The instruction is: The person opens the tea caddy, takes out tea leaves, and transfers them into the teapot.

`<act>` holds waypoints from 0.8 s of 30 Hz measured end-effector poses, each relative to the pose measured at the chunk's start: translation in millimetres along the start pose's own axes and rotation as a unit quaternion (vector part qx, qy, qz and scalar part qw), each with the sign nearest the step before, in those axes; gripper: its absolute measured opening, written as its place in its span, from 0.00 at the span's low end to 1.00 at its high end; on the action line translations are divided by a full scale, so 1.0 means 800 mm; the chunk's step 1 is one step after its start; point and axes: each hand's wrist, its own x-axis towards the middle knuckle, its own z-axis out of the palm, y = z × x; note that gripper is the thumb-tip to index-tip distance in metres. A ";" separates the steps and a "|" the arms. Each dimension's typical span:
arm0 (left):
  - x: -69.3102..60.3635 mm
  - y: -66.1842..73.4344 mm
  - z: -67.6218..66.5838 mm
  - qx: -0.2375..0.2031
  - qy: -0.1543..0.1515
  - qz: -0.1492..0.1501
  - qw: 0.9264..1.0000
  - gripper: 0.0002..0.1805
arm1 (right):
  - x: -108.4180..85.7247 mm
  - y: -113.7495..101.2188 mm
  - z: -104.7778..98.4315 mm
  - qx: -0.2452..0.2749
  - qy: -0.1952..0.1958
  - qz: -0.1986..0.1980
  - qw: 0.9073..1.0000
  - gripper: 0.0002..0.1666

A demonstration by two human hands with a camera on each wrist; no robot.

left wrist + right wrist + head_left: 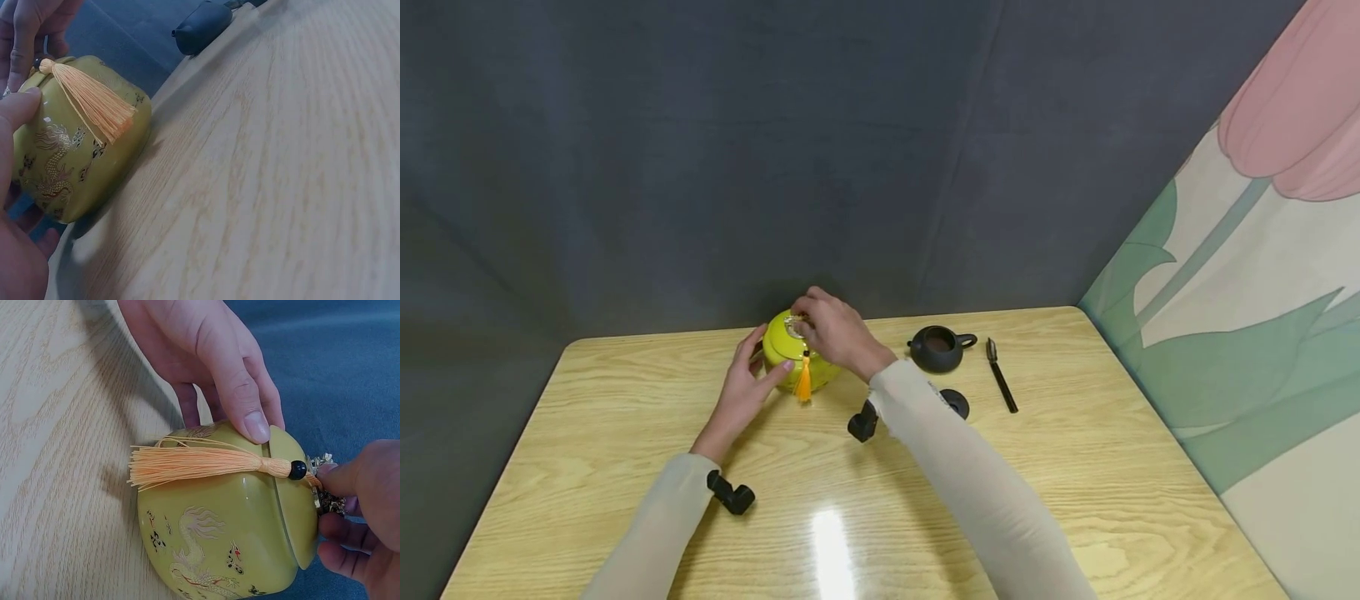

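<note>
A yellow jar (pixel 212 519) with a dragon pattern stands near the table's back edge, left of centre in the head view. Its domed lid (pixel 295 512) is over the mouth and bears an ornate metal knob (pixel 326 501). From the knob an orange tassel (pixel 206 466) with a black bead hangs down the jar's front. My left hand (pixel 749 390) holds the jar's left side, thumb at the front near the lid's rim. From above, my right hand (pixel 838 332) pinches the knob. The jar's inside is hidden.
Right of the jar stands a small dark teapot (pixel 937 358), uncovered, its handle pointing right. A round dark lid (pixel 956 402) lies in front of it, partly behind my right sleeve. Farther right is a slim black-handled tool (pixel 1002 379) with a metal tip. A dark curtain (pixel 775 167) hangs behind the table.
</note>
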 end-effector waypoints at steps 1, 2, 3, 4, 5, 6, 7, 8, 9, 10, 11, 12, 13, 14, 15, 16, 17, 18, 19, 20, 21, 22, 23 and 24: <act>0.000 0.000 0.000 -0.001 -0.001 -0.001 1.000 0.48 | 0.000 0.000 0.000 0.000 0.000 -0.001 1.000 0.16; 0.001 0.000 0.000 -0.002 -0.002 -0.002 1.000 0.48 | 0.000 0.000 -0.001 0.001 0.000 -0.002 1.000 0.16; 0.001 0.000 -0.001 -0.003 -0.003 -0.002 1.000 0.48 | 0.000 0.000 -0.001 0.002 0.000 -0.003 1.000 0.16; 0.001 0.000 -0.001 -0.003 -0.003 -0.002 1.000 0.48 | 0.000 0.000 -0.001 0.002 0.001 -0.004 1.000 0.16; 0.001 0.000 -0.001 -0.003 -0.004 -0.002 1.000 0.48 | 0.000 0.000 -0.001 0.002 0.001 -0.005 1.000 0.16; 0.001 0.000 -0.002 -0.003 -0.004 -0.002 1.000 0.48 | 0.001 0.000 -0.001 0.002 0.001 -0.006 1.000 0.16; 0.002 0.001 -0.002 -0.002 -0.005 -0.001 1.000 0.48 | 0.001 0.001 -0.001 0.001 0.001 -0.006 1.000 0.16; 0.002 0.001 -0.002 0.000 -0.006 0.000 1.000 0.48 | 0.001 0.001 -0.001 0.001 0.000 -0.006 1.000 0.16; 0.002 0.001 -0.003 0.002 -0.007 0.002 1.000 0.48 | 0.001 0.001 -0.001 -0.001 -0.001 -0.006 1.000 0.16; 0.003 0.001 -0.003 0.005 -0.008 0.004 1.000 0.47 | 0.002 0.001 -0.001 -0.002 -0.002 -0.007 1.000 0.16; 0.003 0.000 -0.003 0.006 -0.010 0.006 1.000 0.47 | 0.002 0.002 -0.002 -0.002 -0.004 -0.007 1.000 0.16; 0.004 0.000 -0.003 0.009 -0.012 0.008 1.000 0.47 | 0.002 0.002 -0.002 -0.002 -0.005 -0.007 1.000 0.16; 0.005 0.000 -0.003 0.012 -0.013 0.010 1.000 0.47 | 0.002 0.002 -0.002 -0.003 -0.007 -0.008 1.000 0.16; 0.005 0.000 -0.003 0.013 -0.014 0.011 1.000 0.47 | 0.002 0.003 -0.003 -0.004 -0.007 -0.009 1.000 0.16; 0.006 0.001 -0.003 0.015 -0.016 0.013 1.000 0.47 | 0.002 0.004 -0.003 -0.005 -0.008 -0.010 1.000 0.16; 0.007 0.001 -0.003 0.017 -0.017 0.014 1.000 0.47 | 0.002 0.004 -0.003 -0.006 -0.009 -0.011 1.000 0.16; 0.007 0.001 -0.003 0.019 -0.017 0.015 1.000 0.47 | 0.002 0.005 -0.004 -0.008 -0.009 -0.012 1.000 0.16; 0.008 0.002 -0.003 0.021 -0.018 0.016 0.999 0.47 | 0.002 0.006 -0.004 -0.010 -0.009 -0.013 1.000 0.16; 0.009 0.003 -0.002 0.023 -0.018 0.016 0.999 0.47 | 0.002 0.007 -0.004 -0.012 -0.010 -0.014 1.000 0.16; 0.009 0.003 -0.002 0.025 -0.018 0.016 0.999 0.47 | 0.002 0.008 -0.005 -0.014 -0.010 -0.014 1.000 0.16; 0.010 0.003 -0.001 0.026 -0.018 0.016 0.999 0.47 | 0.002 0.009 -0.005 -0.015 -0.012 -0.015 1.000 0.16; 0.010 0.003 0.000 0.027 -0.018 0.016 0.999 0.47 | 0.002 0.010 -0.005 -0.016 -0.013 -0.015 1.000 0.16; 0.011 0.002 0.000 0.027 -0.018 0.015 0.999 0.47 | 0.002 0.011 -0.006 -0.016 -0.013 -0.015 1.000 0.16; 0.011 0.002 0.001 0.026 -0.018 0.015 0.999 0.47 | 0.002 0.012 -0.006 -0.016 -0.014 -0.016 1.000 0.16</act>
